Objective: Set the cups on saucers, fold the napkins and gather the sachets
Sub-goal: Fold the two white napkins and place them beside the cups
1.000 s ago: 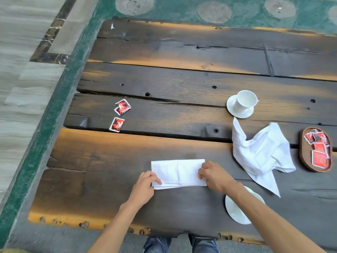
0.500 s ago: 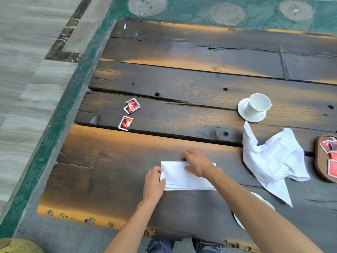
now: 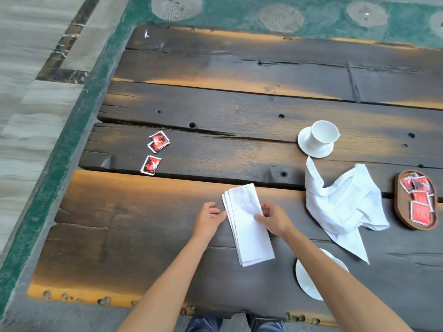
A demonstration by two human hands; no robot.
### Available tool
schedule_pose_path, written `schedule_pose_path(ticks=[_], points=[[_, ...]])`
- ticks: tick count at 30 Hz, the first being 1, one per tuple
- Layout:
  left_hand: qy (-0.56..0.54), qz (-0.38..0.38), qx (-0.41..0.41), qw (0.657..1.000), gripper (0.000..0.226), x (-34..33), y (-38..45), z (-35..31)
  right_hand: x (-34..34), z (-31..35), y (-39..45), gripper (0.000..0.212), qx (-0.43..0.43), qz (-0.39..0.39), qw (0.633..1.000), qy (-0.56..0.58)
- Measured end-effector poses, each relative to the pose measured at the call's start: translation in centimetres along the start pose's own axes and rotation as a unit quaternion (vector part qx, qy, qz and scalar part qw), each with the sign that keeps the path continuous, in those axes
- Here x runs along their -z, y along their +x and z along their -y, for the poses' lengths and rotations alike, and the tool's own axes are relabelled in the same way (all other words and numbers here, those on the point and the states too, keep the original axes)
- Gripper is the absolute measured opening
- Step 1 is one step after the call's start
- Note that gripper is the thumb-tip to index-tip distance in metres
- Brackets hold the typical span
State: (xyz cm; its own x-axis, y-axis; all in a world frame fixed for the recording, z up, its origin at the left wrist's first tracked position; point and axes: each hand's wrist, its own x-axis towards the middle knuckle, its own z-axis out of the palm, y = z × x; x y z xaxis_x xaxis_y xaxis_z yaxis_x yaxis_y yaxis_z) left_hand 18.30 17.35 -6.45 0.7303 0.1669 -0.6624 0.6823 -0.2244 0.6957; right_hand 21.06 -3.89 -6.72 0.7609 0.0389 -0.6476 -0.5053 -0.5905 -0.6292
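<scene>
A folded white napkin (image 3: 247,226) lies as a long strip on the dark wooden table (image 3: 239,106), running away from me. My right hand (image 3: 273,219) pinches its right edge. My left hand (image 3: 208,218) touches its left edge with straight fingers. A second napkin (image 3: 342,204) lies crumpled to the right. A white cup (image 3: 322,134) stands on a saucer (image 3: 304,144) farther back. Another saucer (image 3: 305,283) sits bare under my right forearm. Three red sachets (image 3: 157,143) lie loose at the left. An oval wooden tray (image 3: 399,212) at the right holds several more.
The table's near edge (image 3: 84,294) runs just above my knees. Its left edge meets a green floor border (image 3: 60,154) and pale tiles. Round floor inlays (image 3: 280,17) lie beyond the far edge.
The folded napkin has been turned from lying crosswise to pointing away from me. My right hand moved from its top edge to its right side. The left hand stays at its left edge.
</scene>
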Motion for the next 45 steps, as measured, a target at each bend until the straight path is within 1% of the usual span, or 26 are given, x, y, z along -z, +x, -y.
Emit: schedule_pose_path(ticks=[2, 5, 8, 10, 12, 16, 19, 21, 23, 28, 31, 32, 33, 34, 35, 36, 40, 43, 45], points=[[-0.015, 0.046, 0.013, 0.999, 0.059, -1.1, -0.4, -0.5, 0.2, -0.4, -0.6, 0.012, -0.008, 0.008, 0.996, 0.089], [-0.019, 0.073, 0.019, 0.997, 0.06, -2.6, -0.4, -1.0, 0.5, -1.0, -1.3, 0.011, -0.025, 0.019, 0.986, 0.166], [0.032, 0.075, 0.012, 0.997, 0.06, -2.9, -0.1, -1.3, 1.1, -1.3, -1.6, 0.013, -0.022, 0.041, 0.976, 0.213], [0.078, 0.077, 0.005, 0.994, 0.053, -3.0, 0.1, -1.1, 1.4, -1.5, -1.6, 0.013, -0.018, 0.062, 0.97, 0.235], [0.087, 0.085, 0.004, 0.993, 0.044, -3.1, 0.2, -1.0, 1.5, -1.6, -1.5, 0.013, -0.015, 0.076, 0.967, 0.242], [0.045, 0.084, 0.01, 0.995, 0.03, -3.0, 0.2, -1.0, 1.4, -1.8, -1.1, 0.019, -0.027, 0.071, 0.977, 0.202], [-0.006, 0.123, 0.031, 0.992, 0.039, -2.8, 0.0, -1.0, 1.2, -1.7, -0.9, 0.025, -0.025, 0.053, 0.985, 0.161], [-0.011, 0.134, 0.035, 0.99, 0.048, -2.8, -0.2, -0.8, 1.0, -1.8, -0.8, 0.027, -0.02, 0.04, 0.989, 0.141], [-0.007, 0.121, 0.027, 0.992, 0.048, -2.8, -0.2, -0.5, 1.0, -1.9, -0.7, 0.025, -0.01, 0.031, 0.993, 0.115], [-0.012, 0.079, -0.007, 0.997, 0.037, -2.8, -0.2, -0.4, 1.3, -1.7, -0.3, 0.021, 0.025, 0.026, 0.996, 0.076], [0.013, 0.065, -0.045, 0.997, 0.019, -2.5, 0.1, -0.3, 1.7, -1.7, -0.2, 0.013, 0.04, 0.025, 0.997, 0.058], [0.026, 0.056, -0.063, 0.996, 0.017, -2.3, 0.2, -0.3, 1.8, -1.8, -0.1, 0.009, 0.042, 0.023, 0.998, 0.051], [0.044, 0.043, -0.083, 0.995, 0.02, -2.1, 0.3, -0.1, 1.9, -1.8, -0.1, 0.004, 0.049, 0.022, 0.998, 0.045], [0.067, 0.028, -0.104, 0.992, 0.03, -1.9, 0.4, 0.1, 2.0, -1.9, -0.1, 0.01, 0.063, 0.017, 0.997, 0.036], [0.09, 0.02, -0.123, 0.988, 0.038, -1.7, 0.5, 0.3, 1.9, -1.9, 0.0, 0.021, 0.078, 0.011, 0.996, 0.03], [0.111, 0.022, -0.14, 0.984, 0.041, -1.6, 0.5, 0.6, 1.8, -2.0, -0.1, 0.028, 0.086, 0.004, 0.996, 0.018], [0.188, 0.056, -0.164, 0.967, 0.031, -1.3, 0.5, 2.2, 1.2, -2.1, -0.4, 0.03, 0.101, -0.027, 0.993, -0.046], [0.204, 0.053, -0.163, 0.964, 0.037, -1.1, 0.4, 2.4, 1.0, -1.8, -0.4, 0.035, 0.107, -0.033, 0.989, -0.096], [0.209, 0.039, -0.172, 0.962, 0.037, -1.1, 0.0, 2.2, 1.0, -1.5, -0.9, 0.031, 0.129, -0.053, 0.983, -0.121]])
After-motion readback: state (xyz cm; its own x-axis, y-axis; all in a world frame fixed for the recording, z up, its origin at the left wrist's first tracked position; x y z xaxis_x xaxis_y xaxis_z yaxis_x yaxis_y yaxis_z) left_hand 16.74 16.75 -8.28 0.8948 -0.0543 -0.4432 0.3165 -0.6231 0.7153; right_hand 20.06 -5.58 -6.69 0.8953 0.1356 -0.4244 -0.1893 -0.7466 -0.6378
